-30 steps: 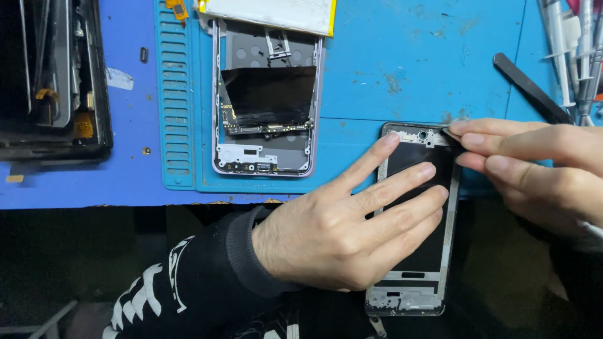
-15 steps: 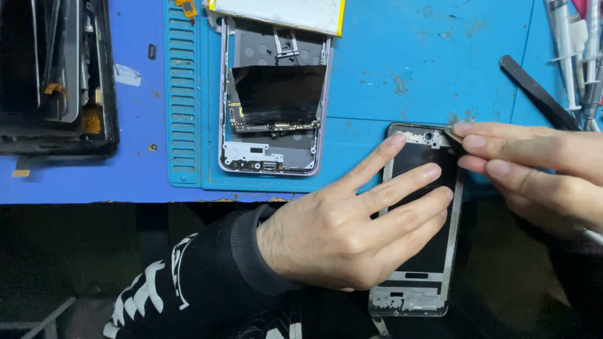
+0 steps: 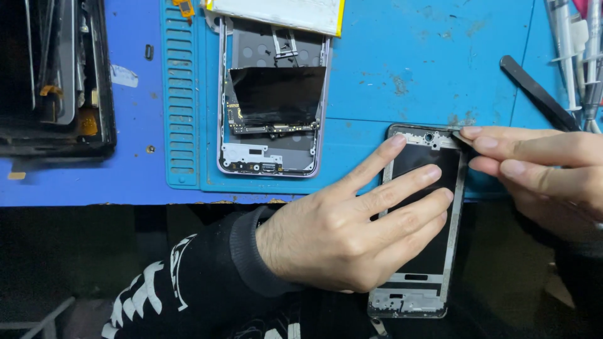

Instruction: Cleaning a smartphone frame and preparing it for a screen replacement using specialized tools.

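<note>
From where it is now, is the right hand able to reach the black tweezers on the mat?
Probably yes. The right hand pinches the top corner of the phone frame, and the black tweezers lie just above it on the blue mat, with nothing between. It would need to release the frame first.

Overhead light bright and even on my blue work mat (image 3: 389, 63); focus sharp. Mild glare on the black film (image 3: 276, 94). Below the bench edge it's dim, my sleeve (image 3: 188, 282) barely lit. Soft shadows only.
</note>
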